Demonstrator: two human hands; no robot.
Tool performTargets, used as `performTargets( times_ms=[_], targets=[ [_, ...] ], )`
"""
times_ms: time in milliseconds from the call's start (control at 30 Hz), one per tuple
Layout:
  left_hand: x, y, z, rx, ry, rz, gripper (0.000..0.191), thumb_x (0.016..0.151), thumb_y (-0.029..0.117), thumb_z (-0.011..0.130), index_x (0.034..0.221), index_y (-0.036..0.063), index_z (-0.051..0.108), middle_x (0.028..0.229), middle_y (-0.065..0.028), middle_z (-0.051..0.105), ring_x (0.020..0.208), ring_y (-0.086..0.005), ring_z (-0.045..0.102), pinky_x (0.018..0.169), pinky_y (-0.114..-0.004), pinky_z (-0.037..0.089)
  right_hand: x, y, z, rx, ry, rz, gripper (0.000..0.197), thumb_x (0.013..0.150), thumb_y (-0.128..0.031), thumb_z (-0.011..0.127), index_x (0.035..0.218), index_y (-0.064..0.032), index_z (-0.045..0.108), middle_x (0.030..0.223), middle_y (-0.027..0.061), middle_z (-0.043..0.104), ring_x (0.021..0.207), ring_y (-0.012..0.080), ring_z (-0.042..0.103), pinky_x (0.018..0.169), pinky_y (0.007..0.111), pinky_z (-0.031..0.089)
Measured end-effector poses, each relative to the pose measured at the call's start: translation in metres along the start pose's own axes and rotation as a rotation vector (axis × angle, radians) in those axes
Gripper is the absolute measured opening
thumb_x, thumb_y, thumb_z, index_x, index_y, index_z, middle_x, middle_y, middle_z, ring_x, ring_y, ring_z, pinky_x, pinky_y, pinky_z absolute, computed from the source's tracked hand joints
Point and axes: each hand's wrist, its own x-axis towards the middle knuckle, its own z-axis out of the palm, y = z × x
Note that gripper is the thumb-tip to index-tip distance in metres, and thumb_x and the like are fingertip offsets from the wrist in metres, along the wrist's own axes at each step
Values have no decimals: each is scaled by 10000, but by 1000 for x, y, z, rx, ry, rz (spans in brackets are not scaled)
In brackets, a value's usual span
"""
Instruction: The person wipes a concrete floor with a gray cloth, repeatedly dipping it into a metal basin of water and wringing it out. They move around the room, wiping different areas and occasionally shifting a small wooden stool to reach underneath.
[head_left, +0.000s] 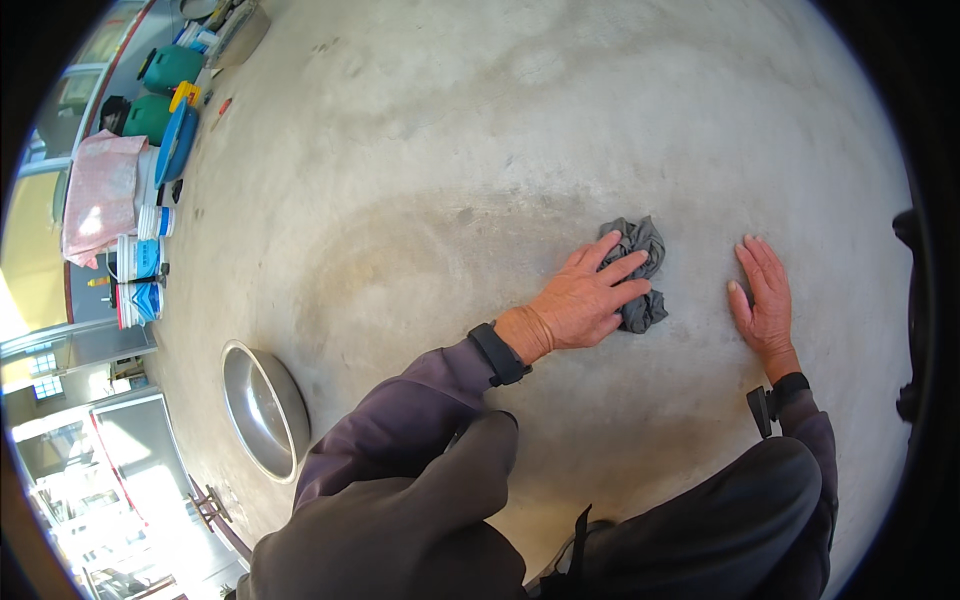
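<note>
A crumpled dark grey cloth lies on the smooth grey concrete floor, right of the view's centre. My left hand presses down on it, palm down, with the fingers spread over its folds; the palm hides part of it. To the right, apart from the cloth, my right hand rests flat on the floor with its thumb apart from the fingers and holds nothing. Each wrist wears a black strap. On the floor left of my left arm sits a round metal basin.
Green plastic containers, a blue basin, a pink cloth and white-and-blue buckets line the wall at left. A small red-handled object lies near them. My bent knees are close below my hands.
</note>
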Motion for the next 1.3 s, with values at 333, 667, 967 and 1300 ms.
performTargets(
  times_ms=[333,667,967,1300],
  targets=[
    [-90,-245,-84,276,479,-422,418,850,134,618,1268,134,610,1346,-210,582,1272,-398,519,1116,-498,371,-2,-5,-5,11,-2,2,478,870,-108,637,1341,-36,589,1445,140,538,1354,357,474,1129,442,371],
    [-365,-293,-162,229,533,-1449,437,870,224,563,1265,53,639,1083,-201,721,1009,-358,689,895,-436,521,-4,-1,-1,1,6,-17,468,892,-117,626,1350,-35,583,1460,142,525,1356,359,471,1135,443,366],
    [-129,-166,-81,-66,614,-557,457,893,37,627,1342,99,572,1423,-219,537,1273,-353,555,1058,-381,446,-2,-3,-1,11,28,-50,452,894,-115,633,1336,-33,591,1440,148,543,1355,362,476,1133,443,368],
    [-162,-208,-78,445,464,-648,465,844,47,584,1304,113,594,1376,-205,568,1235,-419,531,1076,-482,413,-4,-3,-6,48,45,-12,446,881,-109,649,1321,-45,604,1424,128,559,1348,347,486,1117,434,384]
  ],
)
